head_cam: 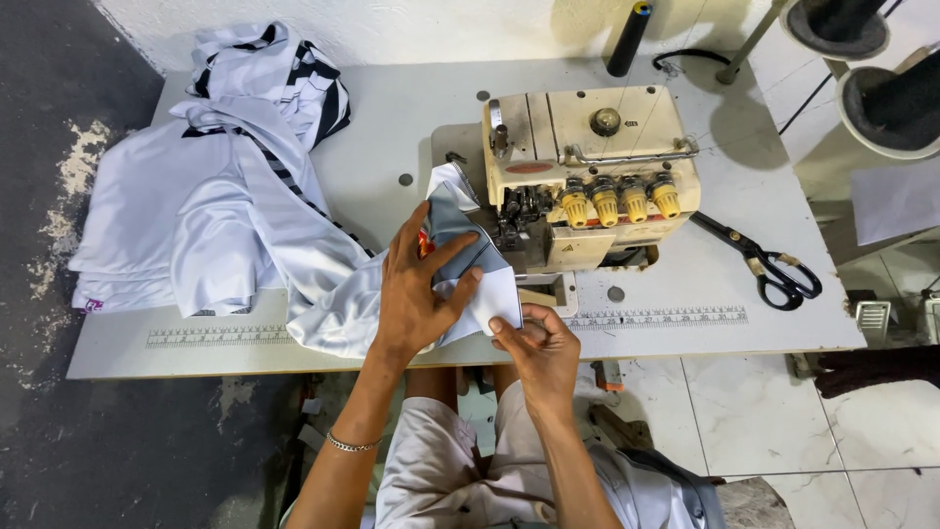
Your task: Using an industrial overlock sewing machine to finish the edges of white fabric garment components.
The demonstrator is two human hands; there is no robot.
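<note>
My left hand [416, 294] lies flat on a folded grey and white fabric piece [460, 250], pressing it against the table just in front of the cream overlock sewing machine [587, 176]. My right hand [534, 348] pinches the lower white corner of the same piece near the table's front edge. The fabric runs left into a white garment [323, 294] that trails across the table.
A heap of white and black-striped garments [225, 167] covers the left of the white table [705, 284]. Black scissors [769, 264] lie right of the machine. A dark thread cone [627, 39] stands at the back. Printed rulers [656, 316] run along the front edge.
</note>
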